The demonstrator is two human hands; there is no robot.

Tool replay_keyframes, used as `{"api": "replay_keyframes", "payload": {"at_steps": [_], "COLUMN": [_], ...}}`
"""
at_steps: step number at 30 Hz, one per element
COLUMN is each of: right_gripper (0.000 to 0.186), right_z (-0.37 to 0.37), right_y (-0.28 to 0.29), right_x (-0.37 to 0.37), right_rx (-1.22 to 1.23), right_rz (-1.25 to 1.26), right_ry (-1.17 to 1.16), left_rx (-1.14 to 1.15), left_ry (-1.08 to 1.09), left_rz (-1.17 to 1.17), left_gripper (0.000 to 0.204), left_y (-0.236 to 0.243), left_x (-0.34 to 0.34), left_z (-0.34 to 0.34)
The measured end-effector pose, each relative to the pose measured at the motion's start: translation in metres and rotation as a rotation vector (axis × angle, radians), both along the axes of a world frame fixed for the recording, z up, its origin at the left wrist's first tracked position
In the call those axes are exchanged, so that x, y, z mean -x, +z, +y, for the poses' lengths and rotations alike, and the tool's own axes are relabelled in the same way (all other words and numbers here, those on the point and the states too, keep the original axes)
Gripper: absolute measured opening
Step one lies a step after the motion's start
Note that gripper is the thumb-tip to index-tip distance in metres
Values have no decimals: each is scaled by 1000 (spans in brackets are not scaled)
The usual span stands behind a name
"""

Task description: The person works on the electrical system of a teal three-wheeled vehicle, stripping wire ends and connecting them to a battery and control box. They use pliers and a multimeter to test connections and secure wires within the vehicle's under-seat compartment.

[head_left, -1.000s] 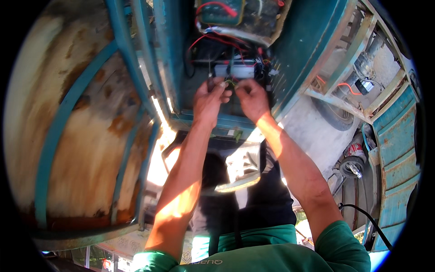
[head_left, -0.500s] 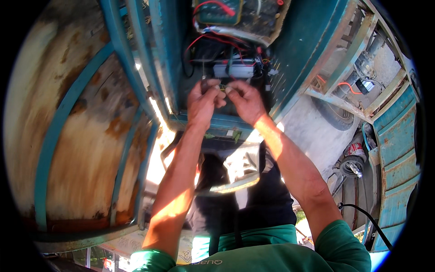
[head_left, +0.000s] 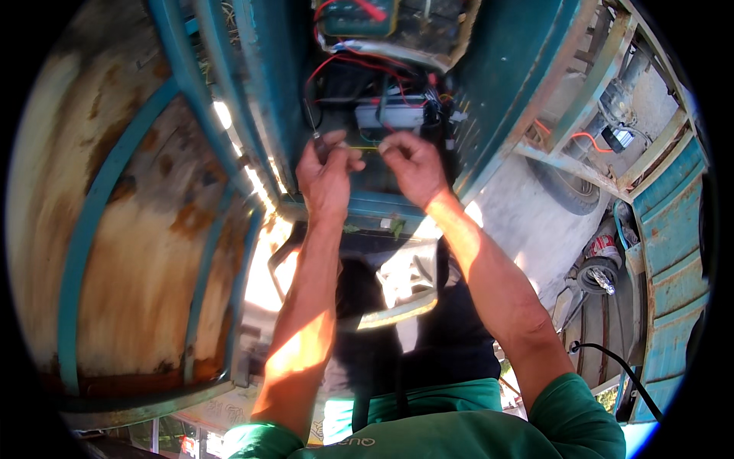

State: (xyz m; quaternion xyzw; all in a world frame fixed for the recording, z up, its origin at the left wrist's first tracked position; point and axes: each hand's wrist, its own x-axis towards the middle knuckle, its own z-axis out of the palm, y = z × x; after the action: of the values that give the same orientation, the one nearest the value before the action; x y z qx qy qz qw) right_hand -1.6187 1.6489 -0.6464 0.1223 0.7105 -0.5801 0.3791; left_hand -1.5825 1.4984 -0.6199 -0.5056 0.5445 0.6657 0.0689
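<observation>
Head view shows both hands raised into a teal metal compartment [head_left: 497, 84]. Left hand [head_left: 327, 172] has its fingers clamped on a thin dark tool [head_left: 315, 134]; right hand [head_left: 413, 164] pinches a yellowish wire [head_left: 365, 148] between them, below red wires [head_left: 359, 61].

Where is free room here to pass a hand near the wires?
Free: the gap under the teal ledge, between both forearms. Crowded: above the left hand and right hand, where red wires and a grey box fill the bay.

Teal metal compartment [head_left: 489, 115]: grey box [head_left: 390, 116], red wires [head_left: 359, 65] inside.
</observation>
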Motion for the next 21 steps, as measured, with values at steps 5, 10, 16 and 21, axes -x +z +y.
{"api": "replay_keyframes", "payload": {"at_steps": [5, 10, 16, 21], "right_gripper": [12, 12, 14, 15], "right_z": [-1, 1, 8, 11], "right_y": [3, 14, 11, 1], "right_x": [-5, -6, -16, -22], "right_rx": [-34, -116, -74, 4], "right_rz": [103, 26, -67, -161], "right_ry": [0, -88, -180, -297], "left_rx": [66, 182, -4, -277], "left_ry": [73, 131, -97, 1], "left_rz": [3, 26, 14, -45], "left_gripper": [28, 29, 30, 33], "left_y": [2, 5, 9, -1], "left_x": [-2, -4, -5, -7], "left_z": [9, -1, 8, 16]}}
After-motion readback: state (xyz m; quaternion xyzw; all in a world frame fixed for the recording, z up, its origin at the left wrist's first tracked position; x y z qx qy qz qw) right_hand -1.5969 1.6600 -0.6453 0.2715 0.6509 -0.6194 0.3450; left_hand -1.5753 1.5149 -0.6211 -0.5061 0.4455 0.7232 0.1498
